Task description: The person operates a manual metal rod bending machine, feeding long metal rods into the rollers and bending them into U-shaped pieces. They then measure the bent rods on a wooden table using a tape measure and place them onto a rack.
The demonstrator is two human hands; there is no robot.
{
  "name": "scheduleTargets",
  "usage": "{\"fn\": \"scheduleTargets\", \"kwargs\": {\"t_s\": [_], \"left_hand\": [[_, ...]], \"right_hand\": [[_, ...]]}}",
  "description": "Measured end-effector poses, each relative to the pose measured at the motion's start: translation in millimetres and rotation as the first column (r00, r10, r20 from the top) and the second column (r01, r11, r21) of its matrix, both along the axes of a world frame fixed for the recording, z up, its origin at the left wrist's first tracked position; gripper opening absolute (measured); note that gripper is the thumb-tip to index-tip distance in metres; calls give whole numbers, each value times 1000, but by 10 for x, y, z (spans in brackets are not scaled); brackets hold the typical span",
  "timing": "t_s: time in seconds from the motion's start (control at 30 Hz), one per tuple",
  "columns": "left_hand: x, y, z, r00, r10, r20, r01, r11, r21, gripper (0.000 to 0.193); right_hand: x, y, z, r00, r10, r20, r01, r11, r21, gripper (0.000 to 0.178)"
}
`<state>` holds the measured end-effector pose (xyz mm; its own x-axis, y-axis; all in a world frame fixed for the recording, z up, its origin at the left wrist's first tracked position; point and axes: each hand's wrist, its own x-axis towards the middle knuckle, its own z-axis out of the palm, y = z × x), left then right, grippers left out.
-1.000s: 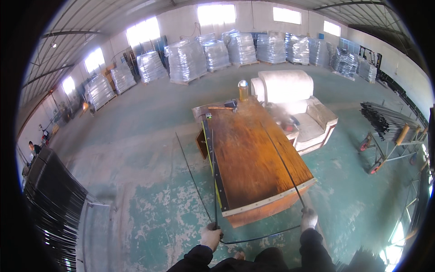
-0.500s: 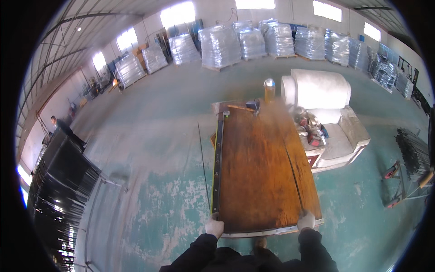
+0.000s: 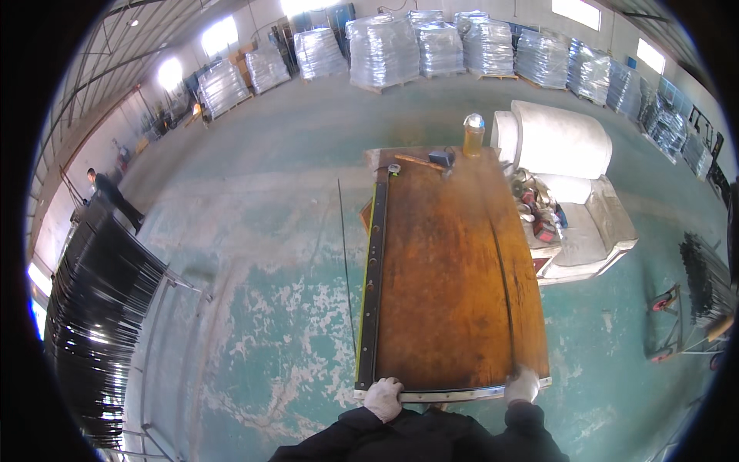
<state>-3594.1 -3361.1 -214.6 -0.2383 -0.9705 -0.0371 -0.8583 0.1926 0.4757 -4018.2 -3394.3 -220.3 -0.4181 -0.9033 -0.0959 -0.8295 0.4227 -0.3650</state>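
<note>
A worn wooden worktable (image 3: 446,308) with a metal strip along its near edge stands before me. My left hand (image 3: 383,399), in a pale glove, curls its fingers over the table's near left corner. My right hand (image 3: 523,385), gloved too and smeared by motion, is closed at the near end of a thin dark rod (image 3: 502,269) lying lengthwise on the tabletop. Along the left edge run a dark metal bar (image 3: 372,285) with holes and a yellow tape measure blade (image 3: 366,308); its case (image 3: 394,169) sits near the far end. Another thin dark rod (image 3: 346,269) shows just left of the table.
A hammer (image 3: 419,162), a dark blue block (image 3: 441,159) and a bottle of yellowish liquid (image 3: 473,137) stand at the table's far end. To the right is a white armchair (image 3: 570,223) holding straps. Black rods (image 3: 100,300) fill a rack at left, near a person (image 3: 114,199).
My left hand has shifted right, from the side of the corner onto the near edge. My right hand has moved slightly and is now blurred. The view has tilted down.
</note>
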Motion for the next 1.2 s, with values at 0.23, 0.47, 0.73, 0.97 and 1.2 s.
{"fn": "scheduleTargets", "kwargs": {"t_s": [0.23, 0.47, 0.73, 0.97, 1.2], "left_hand": [[241, -41, 81, 981, -176, 75, 172, 983, 64, 19], [287, -81, 113, 980, -184, 83, 174, 979, 107, 20], [230, -240, 240, 983, -169, 71, 146, 956, 256, 24], [-175, -901, 997, 949, 58, -310, 129, 826, 548, 63], [-609, -1671, 2583, 322, 256, -911, 484, 783, 391, 39]], "right_hand": [[23, 8, -28, 999, 27, -47, -24, 997, 68, 48], [154, -55, 281, 998, -27, 48, 21, 992, 122, 43], [13, -235, -93, 971, -219, 98, 203, 967, 155, 43], [-218, -60, 1449, 546, -80, 834, 29, 997, 76, 28], [1195, -343, 2871, 318, 591, 742, -692, 679, -244, 25]]}}
